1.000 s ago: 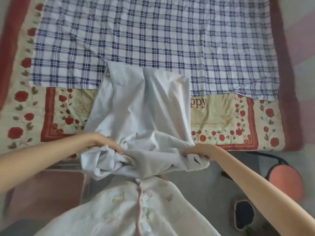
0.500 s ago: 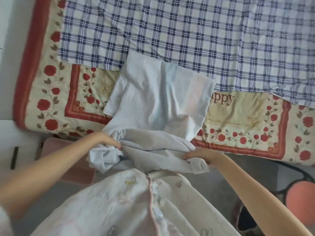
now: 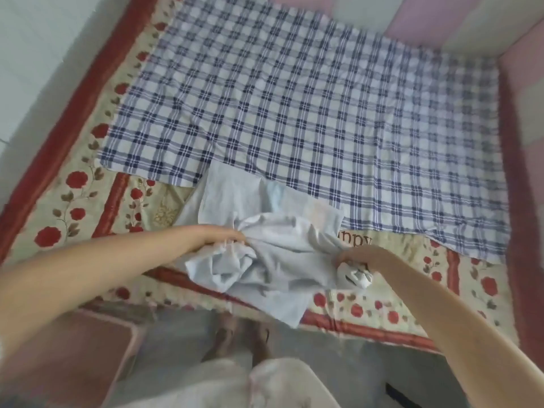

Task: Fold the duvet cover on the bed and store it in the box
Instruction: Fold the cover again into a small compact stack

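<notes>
A pale blue-white duvet cover (image 3: 273, 231) lies crumpled and partly folded at the near edge of the bed. My left hand (image 3: 219, 237) grips a bunched fold at its left side. A wad of the cloth at its right end is clenched in my right hand (image 3: 360, 259). A loose corner of the cover hangs over the bed's front edge. The pink box (image 3: 67, 357) stands on the floor at the lower left, below my left forearm.
A blue-and-white checked sheet (image 3: 309, 113) covers most of the bed, over a cream quilt with red roses (image 3: 76, 201). Pink and white padded panels (image 3: 524, 72) stand along the far and right sides. My feet (image 3: 238, 340) and pale clothing show on the grey floor.
Both hands have carried the bunched cover forward, from over the floor onto the bed's near edge. The view has risen and tilted, so more of the bed shows.
</notes>
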Tool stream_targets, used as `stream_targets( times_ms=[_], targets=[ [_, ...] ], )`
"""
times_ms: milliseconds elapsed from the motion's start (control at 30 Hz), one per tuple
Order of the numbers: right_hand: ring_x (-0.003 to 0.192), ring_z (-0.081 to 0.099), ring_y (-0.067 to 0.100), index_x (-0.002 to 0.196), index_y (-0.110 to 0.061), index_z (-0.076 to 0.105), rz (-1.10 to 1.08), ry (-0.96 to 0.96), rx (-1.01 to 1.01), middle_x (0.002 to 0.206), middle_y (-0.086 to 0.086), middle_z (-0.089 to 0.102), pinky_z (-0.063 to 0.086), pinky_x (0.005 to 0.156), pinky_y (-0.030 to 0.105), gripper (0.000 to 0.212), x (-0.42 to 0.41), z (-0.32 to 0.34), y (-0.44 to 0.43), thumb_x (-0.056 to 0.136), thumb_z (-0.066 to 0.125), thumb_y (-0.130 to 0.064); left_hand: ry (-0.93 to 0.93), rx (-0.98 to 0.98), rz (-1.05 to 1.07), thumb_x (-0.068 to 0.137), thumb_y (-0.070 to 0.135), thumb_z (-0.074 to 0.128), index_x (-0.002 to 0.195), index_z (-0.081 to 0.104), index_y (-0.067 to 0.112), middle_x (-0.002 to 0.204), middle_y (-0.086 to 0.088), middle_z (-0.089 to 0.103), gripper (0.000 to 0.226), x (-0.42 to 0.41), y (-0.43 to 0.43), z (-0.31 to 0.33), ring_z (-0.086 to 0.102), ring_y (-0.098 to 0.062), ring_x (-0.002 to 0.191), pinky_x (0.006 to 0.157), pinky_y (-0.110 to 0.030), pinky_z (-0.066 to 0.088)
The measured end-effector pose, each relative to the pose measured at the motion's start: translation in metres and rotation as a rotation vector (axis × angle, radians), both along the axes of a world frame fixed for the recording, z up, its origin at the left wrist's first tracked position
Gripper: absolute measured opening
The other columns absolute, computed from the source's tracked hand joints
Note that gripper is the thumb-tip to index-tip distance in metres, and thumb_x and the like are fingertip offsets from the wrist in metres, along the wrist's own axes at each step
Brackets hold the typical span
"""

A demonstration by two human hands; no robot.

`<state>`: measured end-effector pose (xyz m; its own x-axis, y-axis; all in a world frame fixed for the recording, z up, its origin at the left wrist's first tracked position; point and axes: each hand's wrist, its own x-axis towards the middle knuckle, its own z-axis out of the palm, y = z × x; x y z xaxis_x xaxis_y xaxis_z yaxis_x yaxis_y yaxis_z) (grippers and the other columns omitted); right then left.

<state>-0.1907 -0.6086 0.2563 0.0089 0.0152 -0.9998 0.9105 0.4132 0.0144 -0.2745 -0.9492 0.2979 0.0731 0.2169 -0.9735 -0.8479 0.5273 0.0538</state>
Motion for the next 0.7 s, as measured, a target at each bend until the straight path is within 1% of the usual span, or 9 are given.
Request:
stream_targets(
  times_ms=[33,100,200,267,333,400,533,633,700],
  targets=[
    [0.049,0.053,0.015,0.093,-0.001,0.058,-0.115,0.181,0.079,0.07,0.011,0.059,0.045,0.048,0.024,0.028,-0.036,0.008,0.019,0.073,0.074,-0.011,0.271,-0.026,0.005,0.085,0.023,0.064,0.082,0.06,0.012,0.061,0.001,0.064,0.012,-0.028,0.02,0.013,0.06,-0.009,0.052,0.053,-0.017,0.05],
    [0.039,0.049,0.015,0.094,-0.004,0.052,-0.356,0.614,0.27,0.064,0.01,0.051,0.039,0.037,0.022,0.028,-0.13,0.063,0.046,0.074,0.072,-0.004,0.765,-0.092,0.116,0.081,0.022,0.068,0.076,0.056,0.014,0.064,-0.001,0.062,0.015,-0.109,0.066,0.071,0.058,-0.012,0.052,0.046,-0.019,0.045],
    [0.047,0.049,0.02,0.085,-0.015,0.05,-0.618,1.281,0.498,0.067,0.005,0.052,0.037,0.033,0.023,0.017,-0.266,0.219,0.058,0.081,0.065,-0.009,1.336,-0.065,0.368,0.078,0.026,0.071,0.071,0.052,0.017,0.073,-0.002,0.061,0.021,-0.245,0.126,0.227,0.056,-0.013,0.058,0.045,-0.016,0.046],
    [0.063,0.054,0.021,0.085,-0.019,0.051,-0.679,1.752,0.528,0.073,0.001,0.055,0.043,0.045,0.023,0.022,-0.33,0.342,0.066,0.075,0.06,-0.001,1.698,-0.014,0.517,0.074,0.032,0.069,0.088,0.058,0.017,0.088,-0.002,0.066,0.024,-0.304,0.153,0.356,0.063,-0.018,0.072,0.059,-0.02,0.052],
    [0.089,0.054,0.022,0.092,-0.019,0.054,-0.341,2.291,0.775,0.093,0.003,0.057,0.047,0.073,0.024,0.032,-0.365,0.472,0.087,0.072,0.056,0.006,2.0,0.038,0.705,0.073,0.034,0.069,0.109,0.054,0.019,0.098,0.004,0.061,0.042,-0.327,0.175,0.483,0.06,-0.016,0.086,0.07,-0.024,0.044],
    [0.107,0.046,0.031,0.103,-0.007,0.054,-0.048,2.608,1.059,0.109,0.012,0.053,0.041,0.092,0.035,0.032,-0.383,0.58,0.102,0.074,0.055,0.006,2.261,0.083,0.825,0.073,0.028,0.072,0.116,0.053,0.017,0.107,0.0,0.062,0.049,-0.333,0.177,0.569,0.058,-0.019,0.095,0.073,-0.023,0.038],
    [0.112,0.044,0.031,0.104,-0.004,0.053,-0.097,2.816,1.216,0.117,0.012,0.051,0.043,0.09,0.04,0.029,-0.378,0.726,0.123,0.075,0.057,-0.004,2.53,0.106,0.868,0.067,0.03,0.079,0.109,0.058,0.009,0.105,-0.009,0.067,0.052,-0.342,0.165,0.664,0.063,-0.029,0.096,0.076,-0.028,0.045],
    [0.116,0.046,0.027,0.113,-0.006,0.052,-0.095,2.851,1.069,0.123,0.007,0.046,0.045,0.089,0.04,0.037,-0.367,0.749,0.13,0.077,0.056,-0.005,2.619,0.08,0.774,0.071,0.029,0.08,0.105,0.058,0.006,0.102,-0.011,0.066,0.046,-0.343,0.163,0.678,0.062,-0.028,0.093,0.072,-0.025,0.039],
    [0.107,0.047,0.021,0.108,-0.003,0.05,-0.137,2.829,0.941,0.117,0.005,0.045,0.045,0.085,0.035,0.03,-0.358,0.737,0.128,0.079,0.057,-0.001,2.677,0.07,0.742,0.072,0.028,0.078,0.104,0.058,0.005,0.105,-0.011,0.064,0.045,-0.341,0.166,0.672,0.061,-0.029,0.096,0.074,-0.024,0.038]
  ],
)
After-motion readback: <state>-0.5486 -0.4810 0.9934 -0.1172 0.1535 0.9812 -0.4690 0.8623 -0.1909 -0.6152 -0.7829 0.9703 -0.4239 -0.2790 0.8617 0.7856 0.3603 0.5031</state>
